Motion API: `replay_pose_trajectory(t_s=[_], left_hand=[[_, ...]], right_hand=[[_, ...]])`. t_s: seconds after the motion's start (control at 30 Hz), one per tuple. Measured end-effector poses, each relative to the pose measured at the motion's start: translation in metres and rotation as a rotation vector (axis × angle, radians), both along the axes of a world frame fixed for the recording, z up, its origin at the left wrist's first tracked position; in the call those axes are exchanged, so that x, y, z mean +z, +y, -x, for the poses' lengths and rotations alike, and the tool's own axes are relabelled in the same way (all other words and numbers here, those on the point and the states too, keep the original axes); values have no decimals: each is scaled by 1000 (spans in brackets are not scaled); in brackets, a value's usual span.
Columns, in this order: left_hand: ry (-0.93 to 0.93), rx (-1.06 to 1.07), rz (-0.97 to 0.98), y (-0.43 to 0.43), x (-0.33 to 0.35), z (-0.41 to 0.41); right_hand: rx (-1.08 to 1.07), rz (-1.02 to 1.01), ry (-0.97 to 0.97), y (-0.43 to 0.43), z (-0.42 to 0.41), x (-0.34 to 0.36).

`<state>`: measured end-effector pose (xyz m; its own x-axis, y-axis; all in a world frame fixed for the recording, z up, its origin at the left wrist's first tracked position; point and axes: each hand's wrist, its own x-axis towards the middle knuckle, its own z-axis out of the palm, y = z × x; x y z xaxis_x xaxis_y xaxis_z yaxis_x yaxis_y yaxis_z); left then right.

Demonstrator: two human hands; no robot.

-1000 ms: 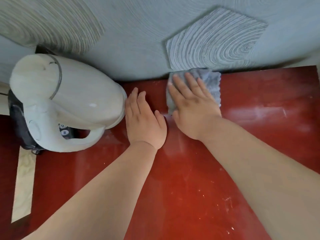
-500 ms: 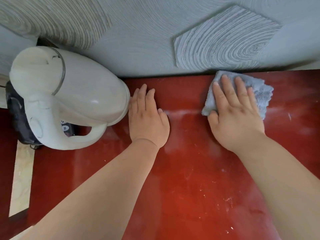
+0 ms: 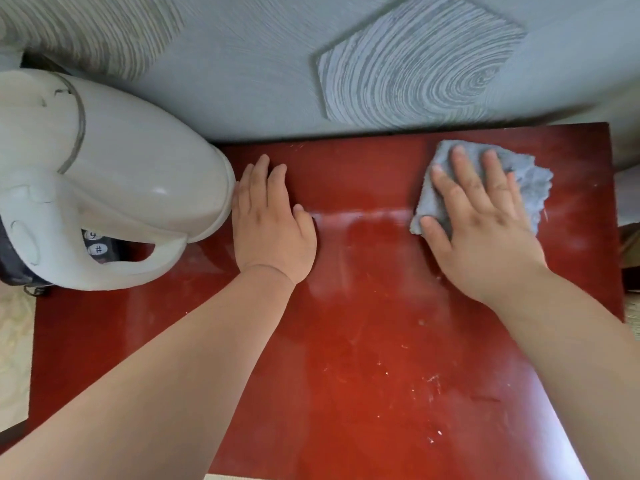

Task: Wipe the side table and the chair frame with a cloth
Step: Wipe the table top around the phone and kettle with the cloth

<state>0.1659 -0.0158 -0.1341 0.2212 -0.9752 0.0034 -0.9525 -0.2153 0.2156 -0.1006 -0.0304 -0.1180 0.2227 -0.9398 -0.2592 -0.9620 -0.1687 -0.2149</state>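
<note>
Two bare forearms are being extended from the near edge across a glossy red desk (image 3: 363, 375), its near surface being shown flecked with pale specks and faint scratches. Farther in, the left hand (image 3: 273, 226) is being laid flat on the wood, palm down, its grip released and nothing being held; its outer edge is being kept just beside, perhaps touching, the rounded base of a white electric kettle (image 3: 114, 181) that is standing at the desk's left side. Beneath the kettle's handle, a dark keypad (image 3: 95, 242) with a hash key is being partly glimpsed. To the right, at about the same depth, the right hand (image 3: 481, 223) is being pressed palm down, fingers spread, on a crumpled grey cloth (image 3: 530, 188); the grip is released, the cloth being pinned under the flat hand rather than clenched. The cloth is being held against the desk's far right corner area, near the back edge and close to the right edge, with its folds showing beyond the fingertips and beside the thumb. Between the two hands, a smeared band is being shown on the surface. Beyond the desk, a pale wall (image 3: 242, 64) bearing ringed hexagonal patterns is being seen.
</note>
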Motion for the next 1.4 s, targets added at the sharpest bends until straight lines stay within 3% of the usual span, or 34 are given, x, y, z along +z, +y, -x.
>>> replay_pose_trajectory(t_s=[0.17, 0.37, 0.53, 0.7, 0.87, 1.07, 1.17, 1.3, 1.4], left_hand=[[1, -9, 23, -1, 0, 0], [2, -7, 47, -1, -2, -1], [43, 13, 23, -1, 2, 1], [53, 17, 24, 0, 3, 0], [22, -7, 40, 2, 4, 0], [0, -36, 58, 5, 2, -3], [10, -71, 12, 15, 4, 0], [68, -225, -44, 77, 12, 2], [4, -321, -122, 151, 18, -5]], right_hand=[[-95, -22, 36, -14, -25, 2], [268, -6, -1, 36, -98, 0], [393, -26, -61, 133, -75, 6], [338, 61, -3, 63, -74, -6], [196, -14, 85, 15, -83, -4], [273, 14, 27, 181, -68, -1], [306, 2, -1, 219, -58, 2], [321, 16, 36, 171, -61, 1], [284, -4, 108, 112, -68, -2]])
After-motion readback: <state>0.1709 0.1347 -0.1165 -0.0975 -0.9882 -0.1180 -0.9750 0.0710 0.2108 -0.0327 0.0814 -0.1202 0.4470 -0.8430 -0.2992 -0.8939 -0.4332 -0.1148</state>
